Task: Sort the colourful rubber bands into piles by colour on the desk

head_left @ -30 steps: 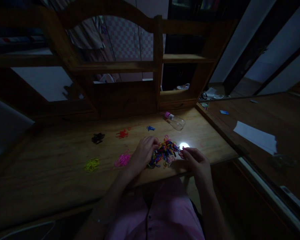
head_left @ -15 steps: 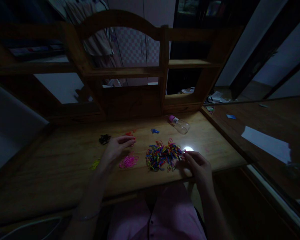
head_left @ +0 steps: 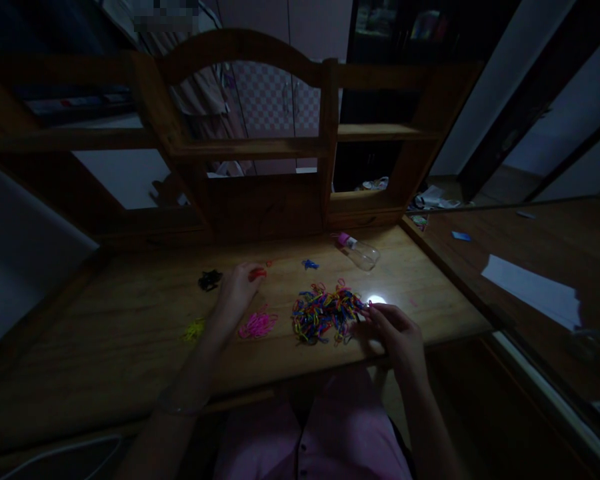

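Observation:
A heap of small looped clips in mixed colours (head_left: 327, 313) lies in front of me on the wooden desk. My right hand (head_left: 399, 333) is at the heap's right edge, thumb and forefinger pinched on a reddish clip (head_left: 370, 305). My left hand (head_left: 237, 290) reaches to the small red clips (head_left: 258, 274), its fingers closed around red at the tips; how many they hold is hidden. Pink clips (head_left: 258, 324) lie just nearer than that hand. Black clips (head_left: 209, 280) are to its left, and yellow clips (head_left: 194, 329) lie beside the wrist.
Blue clips (head_left: 310, 265) form a small group behind the heap. A clear bottle with a pink cap (head_left: 363, 253) lies on its side at the back right. Wooden shelving (head_left: 260, 147) rises along the desk's far edge. White paper (head_left: 530, 290) lies on the surface to the right.
My left hand has shifted slightly left and away from me, its fingertips now down at the red clips. My right hand has stayed at the heap's edge.

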`<state>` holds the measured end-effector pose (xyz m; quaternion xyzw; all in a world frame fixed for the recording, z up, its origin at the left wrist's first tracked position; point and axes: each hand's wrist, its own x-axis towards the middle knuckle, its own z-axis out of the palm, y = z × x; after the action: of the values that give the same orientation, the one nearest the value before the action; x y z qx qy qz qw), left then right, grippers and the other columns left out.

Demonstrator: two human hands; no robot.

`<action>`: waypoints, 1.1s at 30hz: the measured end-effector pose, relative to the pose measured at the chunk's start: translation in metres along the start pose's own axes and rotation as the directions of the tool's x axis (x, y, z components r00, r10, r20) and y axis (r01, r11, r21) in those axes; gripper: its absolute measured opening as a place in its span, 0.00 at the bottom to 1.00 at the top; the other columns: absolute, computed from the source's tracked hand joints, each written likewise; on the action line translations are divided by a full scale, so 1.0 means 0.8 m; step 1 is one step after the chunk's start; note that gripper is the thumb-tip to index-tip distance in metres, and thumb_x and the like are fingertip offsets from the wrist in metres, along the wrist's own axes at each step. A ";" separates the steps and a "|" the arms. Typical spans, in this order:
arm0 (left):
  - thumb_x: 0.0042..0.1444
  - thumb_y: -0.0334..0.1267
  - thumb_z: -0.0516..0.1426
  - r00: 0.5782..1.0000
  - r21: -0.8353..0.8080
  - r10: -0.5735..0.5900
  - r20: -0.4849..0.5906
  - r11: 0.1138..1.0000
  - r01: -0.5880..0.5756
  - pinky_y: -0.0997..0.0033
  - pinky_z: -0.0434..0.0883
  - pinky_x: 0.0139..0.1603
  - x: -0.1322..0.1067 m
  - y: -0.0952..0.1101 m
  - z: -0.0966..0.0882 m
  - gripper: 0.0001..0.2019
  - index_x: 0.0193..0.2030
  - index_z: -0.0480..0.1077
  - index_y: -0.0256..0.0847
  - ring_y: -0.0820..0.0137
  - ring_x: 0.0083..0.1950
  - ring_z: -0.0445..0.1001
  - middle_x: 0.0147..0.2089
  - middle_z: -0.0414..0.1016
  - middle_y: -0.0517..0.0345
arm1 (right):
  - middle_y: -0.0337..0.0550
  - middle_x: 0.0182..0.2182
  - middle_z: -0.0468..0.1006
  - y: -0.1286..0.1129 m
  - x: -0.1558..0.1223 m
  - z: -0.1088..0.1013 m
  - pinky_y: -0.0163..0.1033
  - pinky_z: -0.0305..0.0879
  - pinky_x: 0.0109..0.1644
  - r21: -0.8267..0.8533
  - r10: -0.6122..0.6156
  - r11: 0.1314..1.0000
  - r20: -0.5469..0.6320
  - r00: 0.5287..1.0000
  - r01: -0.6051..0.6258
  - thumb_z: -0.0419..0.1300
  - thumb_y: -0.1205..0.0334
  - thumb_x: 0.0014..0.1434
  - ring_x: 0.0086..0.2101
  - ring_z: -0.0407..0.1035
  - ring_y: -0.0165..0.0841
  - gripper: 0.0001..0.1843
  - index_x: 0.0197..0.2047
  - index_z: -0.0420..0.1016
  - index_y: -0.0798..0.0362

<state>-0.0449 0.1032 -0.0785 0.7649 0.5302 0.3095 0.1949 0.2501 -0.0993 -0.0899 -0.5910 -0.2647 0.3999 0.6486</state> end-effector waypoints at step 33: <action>0.58 0.29 0.49 0.866 -0.035 0.320 0.384 0.943 -0.332 0.64 0.65 0.48 -0.031 0.079 0.058 0.08 0.39 0.67 0.41 0.64 0.45 0.68 0.42 0.70 0.53 | 0.46 0.36 0.83 -0.006 -0.004 0.006 0.49 0.75 0.47 -0.042 -0.061 0.997 0.013 0.998 0.062 0.69 0.49 0.50 0.39 0.78 0.43 0.18 0.40 0.80 0.52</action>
<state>0.0243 0.0584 -0.0797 0.8920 0.3498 0.1734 0.2276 0.2454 -0.0993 -0.0843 -0.5939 -0.2949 0.3774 0.6465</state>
